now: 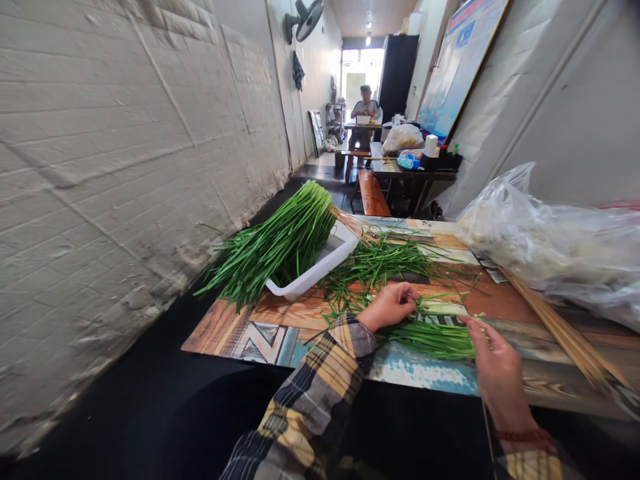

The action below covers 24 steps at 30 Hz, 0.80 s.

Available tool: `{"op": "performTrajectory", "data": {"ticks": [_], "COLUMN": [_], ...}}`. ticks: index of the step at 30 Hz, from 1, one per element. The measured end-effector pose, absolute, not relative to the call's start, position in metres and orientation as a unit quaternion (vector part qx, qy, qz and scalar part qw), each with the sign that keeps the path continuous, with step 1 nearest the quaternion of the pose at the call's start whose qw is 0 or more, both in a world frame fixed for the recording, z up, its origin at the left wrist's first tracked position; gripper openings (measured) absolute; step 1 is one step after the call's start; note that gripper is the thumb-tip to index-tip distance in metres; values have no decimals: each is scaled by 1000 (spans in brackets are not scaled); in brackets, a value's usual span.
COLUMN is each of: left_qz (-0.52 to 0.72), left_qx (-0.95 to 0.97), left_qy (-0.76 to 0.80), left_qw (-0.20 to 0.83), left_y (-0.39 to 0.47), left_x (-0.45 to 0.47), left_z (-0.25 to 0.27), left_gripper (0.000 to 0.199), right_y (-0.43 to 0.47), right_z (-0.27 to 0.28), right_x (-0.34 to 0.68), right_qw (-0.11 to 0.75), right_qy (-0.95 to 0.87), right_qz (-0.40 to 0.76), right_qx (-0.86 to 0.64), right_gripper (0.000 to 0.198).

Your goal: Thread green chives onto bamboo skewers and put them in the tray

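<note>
A small bunch of cut garlic chives [435,339] lies on the table between my hands. My left hand [393,305] is closed, its fingertips pinching thin green chive stalks at the bunch's left end. Across from it, my right hand [497,367] is also closed, with pale chive ends at its fingertips. A thin bamboo skewer [486,427] runs down from under that hand; its upper part is hidden by the palm. Beyond my hands, loose chives [385,260] are spread over the patterned tabletop [215,333].
A white plastic tray [300,285] holds a big sheaf of skewered chives [280,230], hanging over its left side. At right are bare skewers [555,320] and a clear plastic bag [565,240]. Farther back, a person [367,107] sits at another table; a bench [373,193] stands nearer.
</note>
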<state>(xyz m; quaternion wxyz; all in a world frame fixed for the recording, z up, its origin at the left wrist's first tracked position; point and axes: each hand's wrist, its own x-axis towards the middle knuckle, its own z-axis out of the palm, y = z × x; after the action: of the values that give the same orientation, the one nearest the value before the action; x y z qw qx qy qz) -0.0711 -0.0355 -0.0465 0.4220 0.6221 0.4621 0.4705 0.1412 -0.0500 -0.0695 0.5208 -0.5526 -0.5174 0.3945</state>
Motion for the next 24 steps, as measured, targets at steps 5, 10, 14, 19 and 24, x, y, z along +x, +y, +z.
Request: {"op": "performTrajectory", "data": {"ticks": [5,10,14,19,24], "left_qz": [443,437,434,447,451], "left_qx": [650,642,638,614,595], "left_qy": [463,465,472,461,463], "left_qw": [410,424,426,459,478], "left_y": [-43,-42,-39,-40,-40], "left_x": [-72,-74,-76,-77,-78], "left_z": [-38,-35,-31,-24,-24], "left_gripper": [16,15,16,16,19], "right_y": [-50,-50,-50,-50,-52], "right_z": [-70,-64,-60,-55,-53], "right_x": [141,140,138,138,138], "right_qw": [518,520,522,512,500], "right_qy": [-543,-579,-586,-590,-602], "right_qz": [346,350,348,346,357], "right_qx": [-563,-522,-512,-520,-511], "right_gripper": [49,44,39,39,35]}}
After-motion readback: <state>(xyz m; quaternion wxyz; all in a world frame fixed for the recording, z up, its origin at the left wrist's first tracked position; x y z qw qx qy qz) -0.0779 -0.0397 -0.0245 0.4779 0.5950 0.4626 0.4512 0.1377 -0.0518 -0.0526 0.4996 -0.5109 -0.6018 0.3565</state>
